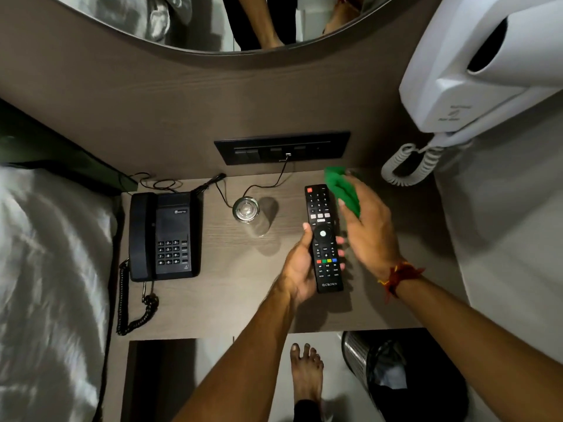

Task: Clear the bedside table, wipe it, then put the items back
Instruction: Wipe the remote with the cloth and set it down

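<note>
My left hand [300,263] grips a black TV remote [323,236] by its lower half, buttons up, just above the right part of the wooden bedside table [231,287]. To the remote's right, my right hand [370,229] holds a bunched green cloth [341,187], which sticks out past the fingers toward the back wall. A black desk phone [164,236] with a coiled cord sits on the table's left side. A clear drinking glass [247,210] stands near the middle, behind the remote's left.
A black switch panel [281,147] on the wall has a thin cable running down to the table. A white wall-mounted phone [481,74] hangs at upper right. The bed [51,269] borders the left. A lined metal bin [396,370] and my bare foot [306,370] are on the floor below.
</note>
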